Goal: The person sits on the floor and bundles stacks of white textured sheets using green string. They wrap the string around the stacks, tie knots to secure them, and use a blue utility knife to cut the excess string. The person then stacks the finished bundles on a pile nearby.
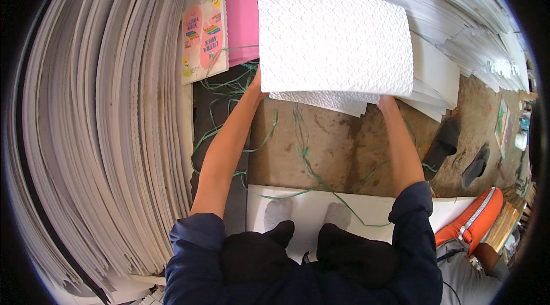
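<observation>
Two rolled dark-blue fabric sleeves (197,248) come nearest, at lower left and lower right of the frame, with two black-trousered knees (258,256) between them. At far left, thin grey-white boards (114,104) stand packed on edge, too many to count. Next, at upper left, one cream panel with pink print (205,36) overlaps one plain pink sheet (242,21). Tangled green plastic twine (306,162) runs from there across the brown floor (344,156).

At upper centre, the left hand (259,83) and the right hand (386,101) grip one white embossed rectangular sheet (336,41) at its left edge and lower right; it hides their fingers and covers most of another textured white sheet (321,100). Two grey-socked feet (279,213) rest on one smooth white board (366,219) at lower centre.

Uncounted stacked white sheets (441,13) fill the upper right. Two dark slippers (475,166) lie right of centre, above one orange-red padded item with a pale strip (472,219).
</observation>
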The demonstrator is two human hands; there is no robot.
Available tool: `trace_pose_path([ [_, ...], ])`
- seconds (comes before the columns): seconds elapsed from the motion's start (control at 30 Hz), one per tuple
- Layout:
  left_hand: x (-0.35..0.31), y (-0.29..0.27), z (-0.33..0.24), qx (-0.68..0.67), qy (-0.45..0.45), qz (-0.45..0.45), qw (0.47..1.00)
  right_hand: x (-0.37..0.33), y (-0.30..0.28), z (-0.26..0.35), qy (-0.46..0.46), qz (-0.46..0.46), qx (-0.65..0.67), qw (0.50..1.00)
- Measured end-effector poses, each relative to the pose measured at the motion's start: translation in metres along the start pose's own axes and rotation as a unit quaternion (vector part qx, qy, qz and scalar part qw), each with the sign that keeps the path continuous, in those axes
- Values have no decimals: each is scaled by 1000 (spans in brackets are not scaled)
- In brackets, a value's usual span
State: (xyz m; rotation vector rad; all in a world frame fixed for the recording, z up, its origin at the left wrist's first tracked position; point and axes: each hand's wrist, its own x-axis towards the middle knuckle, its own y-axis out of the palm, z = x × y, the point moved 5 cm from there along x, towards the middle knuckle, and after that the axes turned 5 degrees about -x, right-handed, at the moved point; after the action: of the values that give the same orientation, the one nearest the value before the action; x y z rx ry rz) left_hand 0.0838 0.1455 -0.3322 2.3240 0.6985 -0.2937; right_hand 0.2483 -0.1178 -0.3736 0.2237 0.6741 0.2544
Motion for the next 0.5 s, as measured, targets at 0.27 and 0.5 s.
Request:
trace_pose_path([
  [0.27,-8,-61,25,160,35,-157,974,-4,-19,-18,-27,11,-40,999],
  [0.5,-137,-27,59,635,241,2,734,-54,-56,-52,-41,14,-97,994],
])
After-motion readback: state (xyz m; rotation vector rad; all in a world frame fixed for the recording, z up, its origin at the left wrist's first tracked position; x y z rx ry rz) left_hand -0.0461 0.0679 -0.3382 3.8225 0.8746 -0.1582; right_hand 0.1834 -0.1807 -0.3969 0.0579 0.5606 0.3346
